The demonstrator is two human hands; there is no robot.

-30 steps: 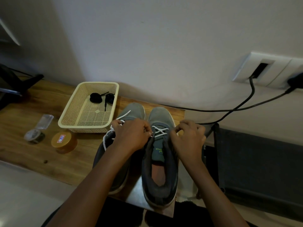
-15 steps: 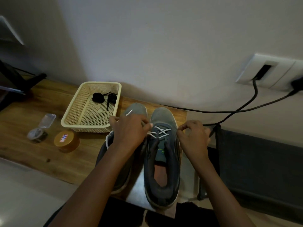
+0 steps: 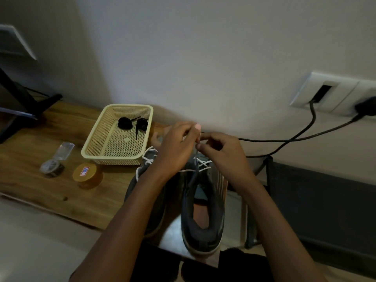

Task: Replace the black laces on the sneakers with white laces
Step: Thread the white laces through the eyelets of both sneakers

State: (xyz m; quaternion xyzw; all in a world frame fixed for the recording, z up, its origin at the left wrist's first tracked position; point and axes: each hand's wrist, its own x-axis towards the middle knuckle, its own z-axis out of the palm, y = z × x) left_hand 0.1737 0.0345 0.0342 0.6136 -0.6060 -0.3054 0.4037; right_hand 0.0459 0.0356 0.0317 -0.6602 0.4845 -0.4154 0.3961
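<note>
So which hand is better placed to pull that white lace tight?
Probably the right hand: it pinches the white lace above the sneaker, while the left hand reaches across the other sneaker.

Two hands show: the left hand just right of the basket, the right hand further right of it. Both are bare, as are the wrists. The left forearm and right forearm are bare too, all the way to the bottom edge, well below the basket. One nail on the left hand, on its side away from the basket, catches the light, blurred. Between the forearms, far below and right of the basket, is black clothing with a slightly fuzzy surface, its cut too dark to tell.
</note>
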